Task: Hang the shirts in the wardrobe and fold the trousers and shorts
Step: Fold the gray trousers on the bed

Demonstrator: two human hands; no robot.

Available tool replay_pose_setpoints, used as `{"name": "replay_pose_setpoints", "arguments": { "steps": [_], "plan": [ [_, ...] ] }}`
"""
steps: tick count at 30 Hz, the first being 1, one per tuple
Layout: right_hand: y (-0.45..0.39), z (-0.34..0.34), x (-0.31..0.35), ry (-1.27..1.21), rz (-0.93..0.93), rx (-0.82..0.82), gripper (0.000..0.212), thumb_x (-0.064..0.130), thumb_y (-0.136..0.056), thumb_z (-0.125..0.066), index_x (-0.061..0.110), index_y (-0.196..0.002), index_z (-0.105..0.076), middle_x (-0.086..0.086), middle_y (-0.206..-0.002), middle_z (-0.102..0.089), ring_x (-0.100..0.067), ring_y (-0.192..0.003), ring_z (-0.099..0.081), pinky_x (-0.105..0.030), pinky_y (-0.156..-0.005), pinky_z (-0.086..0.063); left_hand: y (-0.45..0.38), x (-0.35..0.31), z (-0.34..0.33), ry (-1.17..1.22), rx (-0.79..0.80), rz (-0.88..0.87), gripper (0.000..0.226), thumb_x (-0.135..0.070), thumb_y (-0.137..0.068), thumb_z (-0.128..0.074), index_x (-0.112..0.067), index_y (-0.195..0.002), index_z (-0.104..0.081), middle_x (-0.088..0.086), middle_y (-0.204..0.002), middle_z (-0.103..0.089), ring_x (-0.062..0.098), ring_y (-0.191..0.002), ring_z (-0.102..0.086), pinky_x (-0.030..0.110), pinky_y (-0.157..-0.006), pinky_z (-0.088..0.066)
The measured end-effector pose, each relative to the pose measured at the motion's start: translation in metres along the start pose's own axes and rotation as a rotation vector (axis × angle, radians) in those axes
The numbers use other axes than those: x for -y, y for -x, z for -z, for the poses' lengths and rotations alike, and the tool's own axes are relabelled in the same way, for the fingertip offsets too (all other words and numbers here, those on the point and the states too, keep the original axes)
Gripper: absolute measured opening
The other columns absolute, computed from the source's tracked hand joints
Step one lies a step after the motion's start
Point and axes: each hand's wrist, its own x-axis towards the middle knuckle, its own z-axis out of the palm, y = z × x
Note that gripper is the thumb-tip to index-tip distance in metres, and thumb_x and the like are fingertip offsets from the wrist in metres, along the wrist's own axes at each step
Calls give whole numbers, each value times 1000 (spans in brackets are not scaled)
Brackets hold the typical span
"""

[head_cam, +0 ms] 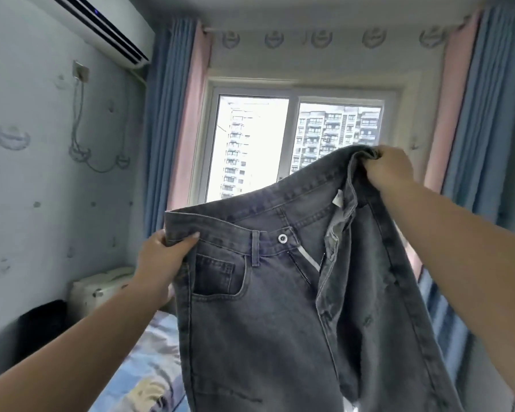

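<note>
Between the two grips, grey jeans (295,292) hang fly-open, likely spread for folding; left hand (164,257) pinches one waistband corner; right hand (390,171) clutches the other, higher.

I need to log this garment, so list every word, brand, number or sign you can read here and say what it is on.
No text can be read.
White tag inside the waistband of the jeans: too small and blurred to read.
Metal button on the jeans: any stamping is too small to read.
Air conditioner on the wall: no legible brand shows.
</note>
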Motion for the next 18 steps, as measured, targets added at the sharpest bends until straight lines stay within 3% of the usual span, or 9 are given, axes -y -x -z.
{"name": "replay_pose_setpoints", "arguments": {
  "steps": [3, 6, 11, 15, 18],
  "plan": [
    [34, -71, 13, -51, -29, 127, 27, 13, -92, -50, 11, -115, -65, -15, -114, -65, -33, -104, -58, -28, -76, -39, 5, 47, 58, -49, -75, 127, 14, -22, -80, -76, -17, -91, -67, 3, -90, -72, 22, -87, -68, 38, -84, -55],
    [80, -145, 11, -73, -51, 279, 34, 9, -91, -52, 14, -122, -63, -13, -118, -64, -32, -107, -58, -26, -79, -40, 22, 97, 114, -114, -152, 216, 7, -13, -82, -73, -18, -82, -69, 3, -86, -71, 24, -87, -67, 38, -87, -52],
    [190, -281, 14, -40, -97, 602, 31, 4, -89, -50, 12, -115, -66, -9, -113, -66, -27, -93, -57, -26, -76, -43, 52, 195, 228, -276, -304, 424, 4, -15, -84, -71, -13, -82, -69, 4, -83, -70, 27, -89, -67, 36, -82, -51],
    [271, -369, 24, -66, -96, 733, 36, 2, -86, -49, 19, -110, -69, -6, -115, -67, -27, -108, -58, -25, -88, -42, 58, 260, 306, -360, -402, 587, 19, -30, -86, -69, -12, -87, -62, 9, -90, -65, 31, -88, -60, 38, -75, -45],
    [335, -453, 36, -45, -144, 830, 38, 1, -84, -48, 21, -106, -71, -7, -113, -68, -26, -108, -59, -23, -88, -41, 50, 315, 373, -414, -439, 699, 24, -31, -85, -70, -10, -96, -64, 8, -90, -66, 30, -86, -60, 41, -78, -48]
  ]
}}
